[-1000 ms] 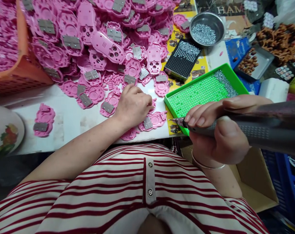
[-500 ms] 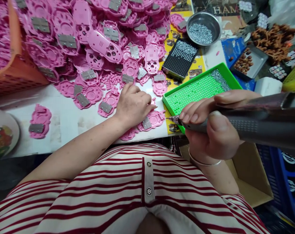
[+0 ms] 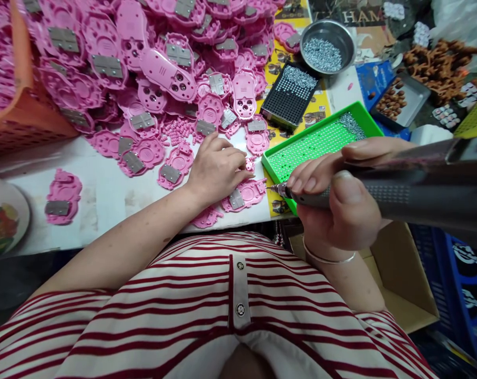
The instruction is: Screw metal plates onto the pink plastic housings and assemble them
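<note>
My right hand (image 3: 336,200) is wrapped round a dark electric screwdriver (image 3: 404,192), held nearly level with its thin bit pointing left. The bit's tip is at the right end of a pink plastic housing (image 3: 251,193) with a metal plate; whether it touches cannot be made out. My left hand (image 3: 218,166) rests just above that housing, fingers curled and thumb drawn in. A small pink part (image 3: 249,165) shows at its fingertips, but what they pinch is hidden. Another pink housing (image 3: 206,217) lies partly under my left wrist.
A big heap of pink housings (image 3: 104,68) fills the back left beside an orange basket (image 3: 29,113). Screws lie in a green perforated tray (image 3: 297,158), a black perforated tray (image 3: 287,97) and a metal bowl (image 3: 351,55). A white bowl (image 3: 17,221) stands at the left edge.
The screwdriver and my right hand have shifted slightly left, bringing the bit to the housing's end. My left hand stays almost in place.
</note>
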A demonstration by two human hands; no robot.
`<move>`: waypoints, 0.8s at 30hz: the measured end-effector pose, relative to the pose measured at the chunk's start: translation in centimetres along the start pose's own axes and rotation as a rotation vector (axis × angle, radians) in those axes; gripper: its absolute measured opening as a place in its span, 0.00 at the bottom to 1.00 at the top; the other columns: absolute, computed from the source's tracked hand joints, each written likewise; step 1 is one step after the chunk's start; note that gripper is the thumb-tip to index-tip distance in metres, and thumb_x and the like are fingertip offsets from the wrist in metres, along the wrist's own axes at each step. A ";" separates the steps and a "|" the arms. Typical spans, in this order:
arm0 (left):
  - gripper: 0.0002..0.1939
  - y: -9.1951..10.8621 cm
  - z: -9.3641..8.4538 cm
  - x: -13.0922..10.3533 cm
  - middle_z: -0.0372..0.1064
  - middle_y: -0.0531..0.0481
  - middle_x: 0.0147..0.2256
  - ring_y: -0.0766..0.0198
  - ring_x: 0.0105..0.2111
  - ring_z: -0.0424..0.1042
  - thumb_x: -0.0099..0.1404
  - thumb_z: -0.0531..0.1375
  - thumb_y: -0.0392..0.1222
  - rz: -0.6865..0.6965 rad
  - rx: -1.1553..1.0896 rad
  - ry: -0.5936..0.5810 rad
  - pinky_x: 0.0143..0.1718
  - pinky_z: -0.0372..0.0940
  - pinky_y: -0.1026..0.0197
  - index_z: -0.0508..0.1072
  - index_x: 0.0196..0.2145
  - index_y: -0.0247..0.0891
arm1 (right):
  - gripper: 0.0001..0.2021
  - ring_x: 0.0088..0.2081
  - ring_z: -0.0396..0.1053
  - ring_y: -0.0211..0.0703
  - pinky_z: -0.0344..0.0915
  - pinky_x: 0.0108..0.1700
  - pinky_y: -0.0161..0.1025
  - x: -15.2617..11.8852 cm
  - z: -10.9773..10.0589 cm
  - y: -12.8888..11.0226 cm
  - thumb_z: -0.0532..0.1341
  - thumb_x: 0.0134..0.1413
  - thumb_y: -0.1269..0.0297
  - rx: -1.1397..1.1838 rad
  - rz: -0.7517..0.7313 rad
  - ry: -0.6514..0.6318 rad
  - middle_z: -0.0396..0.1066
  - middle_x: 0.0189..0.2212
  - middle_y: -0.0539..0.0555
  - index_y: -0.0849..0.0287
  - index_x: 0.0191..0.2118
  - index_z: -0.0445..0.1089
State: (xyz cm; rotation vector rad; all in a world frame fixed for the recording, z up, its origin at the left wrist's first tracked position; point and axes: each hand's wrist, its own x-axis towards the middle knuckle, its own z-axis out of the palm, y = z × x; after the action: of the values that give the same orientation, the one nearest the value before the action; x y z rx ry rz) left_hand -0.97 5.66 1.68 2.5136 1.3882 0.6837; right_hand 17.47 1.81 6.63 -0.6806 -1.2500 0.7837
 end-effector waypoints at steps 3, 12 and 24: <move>0.10 -0.3 -0.3 -0.1 0.77 0.50 0.35 0.53 0.43 0.70 0.64 0.63 0.48 0.016 -0.078 0.007 0.58 0.57 0.42 0.77 0.30 0.41 | 0.11 0.18 0.62 0.32 0.64 0.21 0.35 0.5 0.6 0.4 0.65 0.53 0.57 -0.016 -0.121 0.024 0.62 0.23 0.43 0.45 0.44 0.70; 0.06 1.1 -2.2 -1.1 0.75 0.53 0.28 0.65 0.31 0.71 0.60 0.67 0.43 -0.207 -0.447 0.065 0.36 0.64 0.61 0.78 0.28 0.39 | 0.07 0.18 0.64 0.32 0.65 0.20 0.33 1.7 2.2 -1.3 0.66 0.53 0.60 0.090 -0.169 -0.008 0.59 0.19 0.42 0.48 0.39 0.70; 0.13 1.6 -2.5 -1.7 0.73 0.54 0.27 0.63 0.31 0.70 0.60 0.67 0.50 -0.005 -0.359 -0.060 0.40 0.60 0.58 0.74 0.27 0.39 | 0.06 0.16 0.62 0.35 0.64 0.19 0.38 1.6 3.9 -4.6 0.66 0.53 0.60 0.090 0.024 0.006 0.60 0.16 0.41 0.49 0.33 0.68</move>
State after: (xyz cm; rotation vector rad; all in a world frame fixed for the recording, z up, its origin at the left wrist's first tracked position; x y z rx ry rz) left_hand -1.76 3.26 3.97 2.2291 1.1350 0.7716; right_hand 14.51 0.60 12.01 -0.6256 -1.1957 0.8515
